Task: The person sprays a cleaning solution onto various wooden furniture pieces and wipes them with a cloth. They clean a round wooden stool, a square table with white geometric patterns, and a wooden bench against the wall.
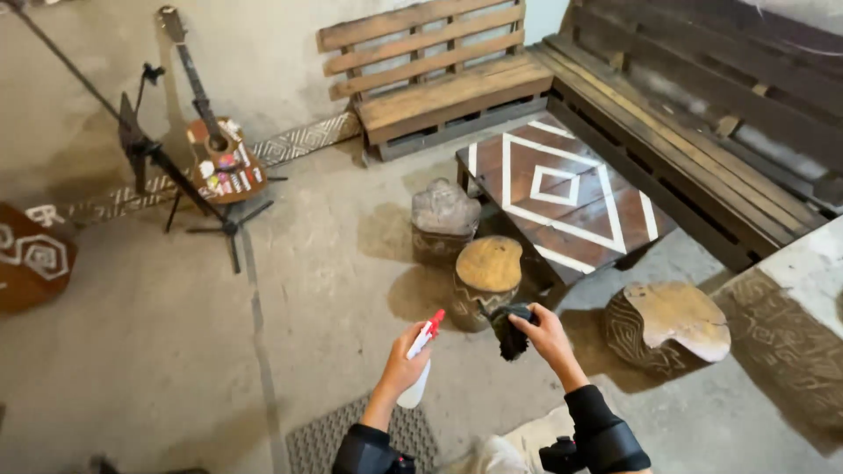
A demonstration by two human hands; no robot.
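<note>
My left hand [402, 364] grips a white spray bottle [418, 369] with a red nozzle, held upright near the bottom centre. To its right, my right hand [546, 332] clutches a dark cloth [508, 332] that hangs down from the fingers. Both hands hover above the concrete floor, just in front of a carved wooden stump stool [486, 279]. Both forearms wear black sleeves.
A low brown table [562, 189] with white diamond lines stands beyond the stools. Another stump [442, 219] and a flat stump seat [669, 323] flank it. Pallet benches [439, 75] line the back and right. A guitar [217, 154] on a stand and a tripod [149, 154] are left. A grey mat [316, 439] lies below.
</note>
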